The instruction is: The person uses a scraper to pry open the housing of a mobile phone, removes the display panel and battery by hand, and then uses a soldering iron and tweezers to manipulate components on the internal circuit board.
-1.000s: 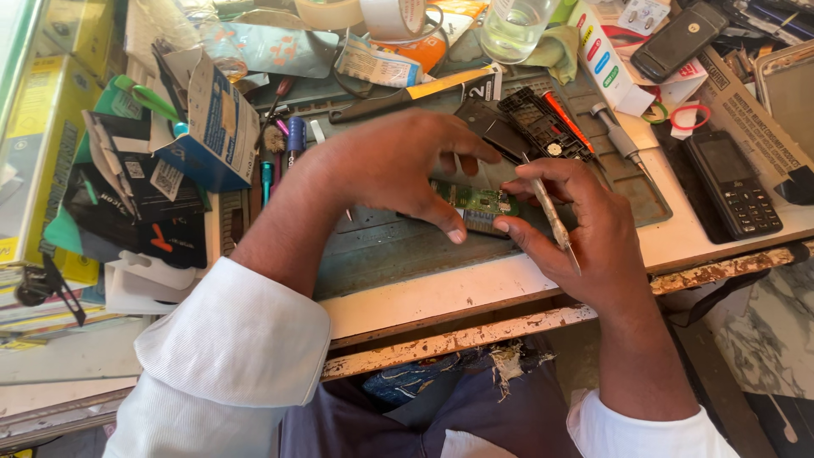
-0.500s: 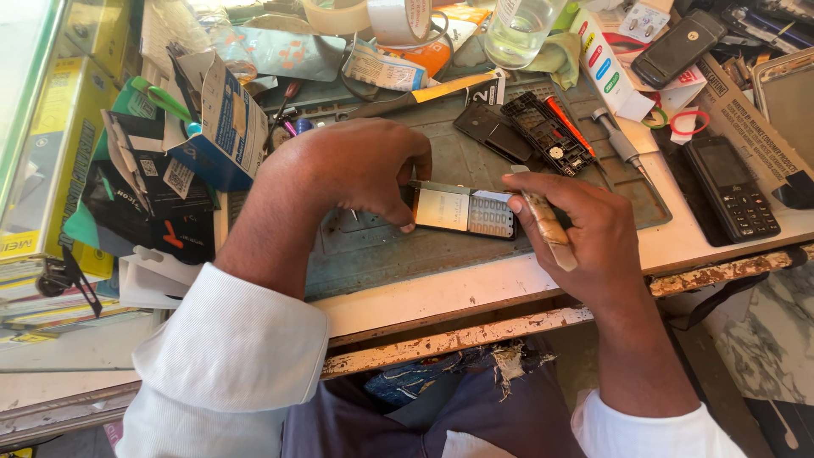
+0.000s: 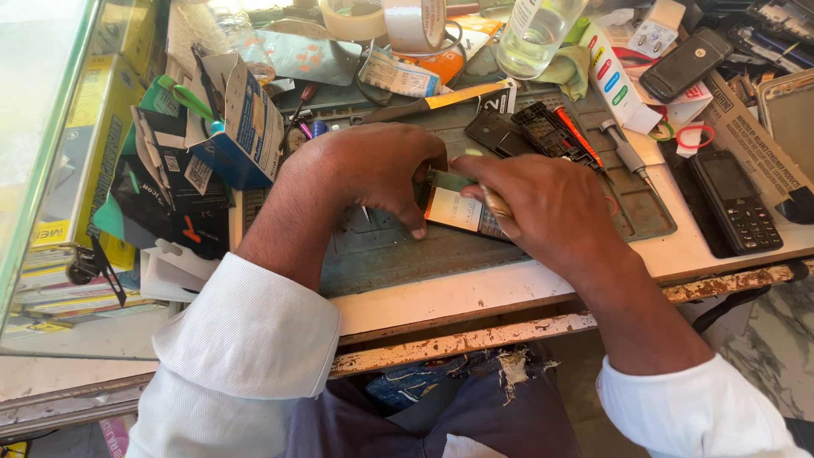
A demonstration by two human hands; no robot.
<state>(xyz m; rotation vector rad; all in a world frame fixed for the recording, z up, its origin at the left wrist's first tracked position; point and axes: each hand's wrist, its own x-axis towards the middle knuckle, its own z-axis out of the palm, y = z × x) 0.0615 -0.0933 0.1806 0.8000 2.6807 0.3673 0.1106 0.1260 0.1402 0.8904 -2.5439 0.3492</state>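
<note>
My left hand [image 3: 373, 170] pins the small phone board [image 3: 456, 208] flat on the grey mat [image 3: 407, 254], fingers curled on its left end. Board's long axis runs left-right between both hands. My right hand [image 3: 551, 208] grips a thin tool [image 3: 494, 202] at its right end.

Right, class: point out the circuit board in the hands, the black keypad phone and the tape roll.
circuit board [image 3: 455, 209], head view, pale panel.
black keypad phone [image 3: 734, 202], head view, keypad.
tape roll [image 3: 410, 24], head view, outer side.
</note>
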